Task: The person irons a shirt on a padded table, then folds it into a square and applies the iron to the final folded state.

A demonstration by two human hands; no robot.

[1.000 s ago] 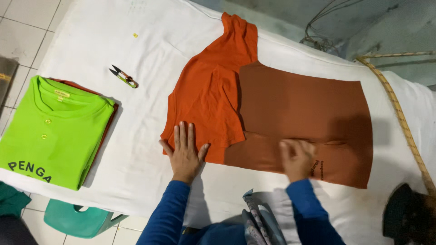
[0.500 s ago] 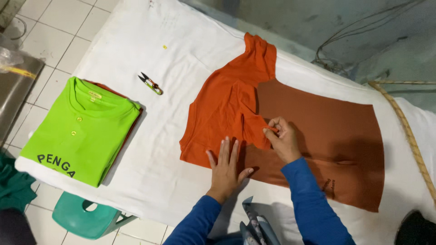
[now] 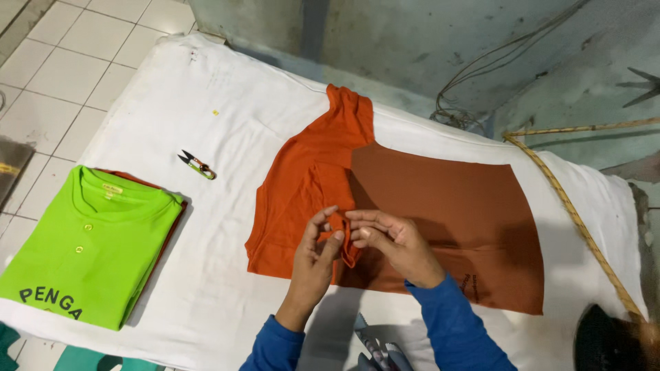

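Both hands now pinching one orange shirt — left hand, right hand; one green stack

Burnt-orange knit shirt on a darker rust-brown flat board. White cloth-covered tabletop. Folded lime-green polo shirt w/ black lettering, yellow buttons. Small thread snips: black blades, orange-green handle. Sleeves royal blue.

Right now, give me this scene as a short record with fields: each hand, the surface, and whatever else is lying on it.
left hand: pinching a fold of the orange shirt
right hand: gripping the same fold, fingertips meeting the left hand's
surface: table under a white cloth
under shirt: brown board
left stack: folded green shirt on top
tool: thread snips, lying apart from both hands
right edge: measuring stick
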